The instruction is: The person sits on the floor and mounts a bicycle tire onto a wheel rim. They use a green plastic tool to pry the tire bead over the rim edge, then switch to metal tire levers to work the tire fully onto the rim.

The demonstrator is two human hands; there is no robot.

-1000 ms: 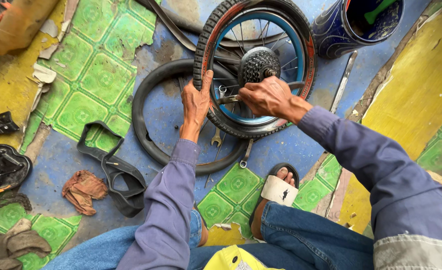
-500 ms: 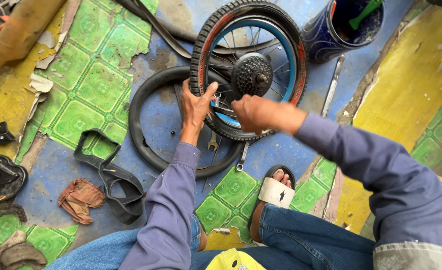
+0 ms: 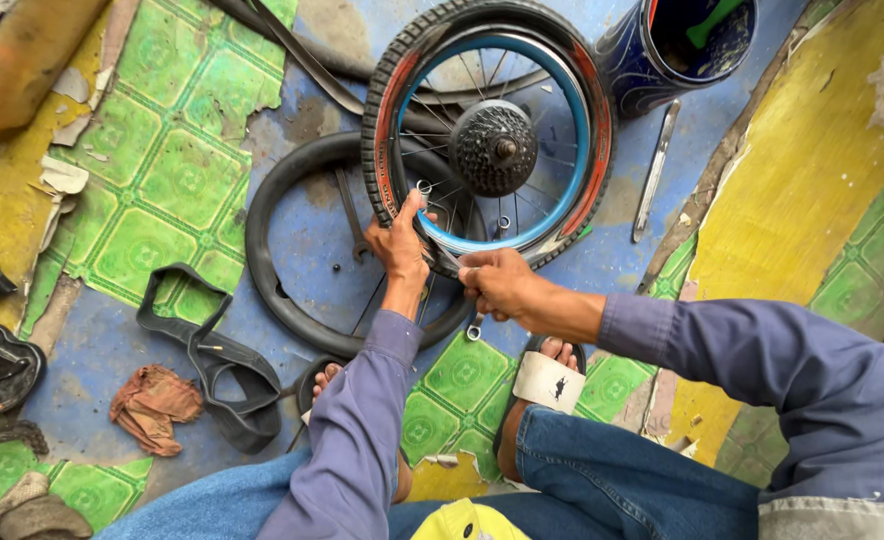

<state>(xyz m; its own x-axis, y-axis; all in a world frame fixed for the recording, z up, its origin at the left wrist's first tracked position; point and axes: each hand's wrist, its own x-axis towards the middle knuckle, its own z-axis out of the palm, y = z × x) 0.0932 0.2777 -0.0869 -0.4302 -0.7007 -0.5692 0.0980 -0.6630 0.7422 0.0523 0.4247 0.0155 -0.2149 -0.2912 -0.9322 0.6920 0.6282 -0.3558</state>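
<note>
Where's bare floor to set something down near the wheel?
Free: green tiled floor left of the loose black tyre; yellow strip right of the flat metal lever. Crowded: around the wheel, where left hand and right hand grip the rim, bucket beside it; folded inner tube and rag lower left.

Both hands (image 3: 399,240) (image 3: 495,283) extended forward, fingers curled, seemingly gripping.

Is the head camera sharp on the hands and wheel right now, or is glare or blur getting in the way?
Head view: even daylight, no glare; left hand and right hand sharp on the tyre; blue rim and cassette crisp; shadows soft; wide-angle lens bends the edges, as at the bucket.
</note>
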